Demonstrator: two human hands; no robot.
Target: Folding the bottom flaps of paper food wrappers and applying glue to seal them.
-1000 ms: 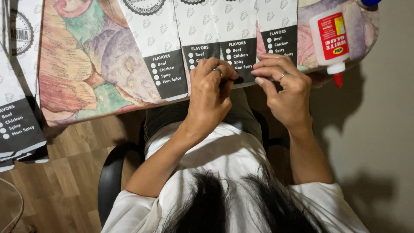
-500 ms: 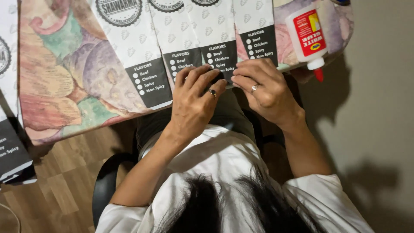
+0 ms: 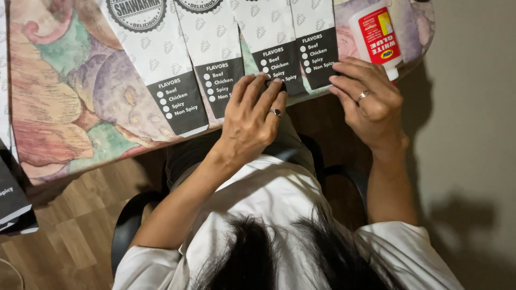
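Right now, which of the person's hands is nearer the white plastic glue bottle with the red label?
Right. The right hand lies just below the white plastic glue bottle; the left hand rests further left on the paper sleeves.

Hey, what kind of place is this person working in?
Probably a home craft table rather than a factory: a painted floral tablecloth covers the table, a white glue bottle stands beside flat paper food sleeves, and there is wood-look flooring below.

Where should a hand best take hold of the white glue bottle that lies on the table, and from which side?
Grip the glue bottle around its white body, coming from above. It lies on the patterned table with its nozzle toward the table edge, partly hidden by the right hand, so the broad labelled side faces up and is probably the easiest part to clasp.
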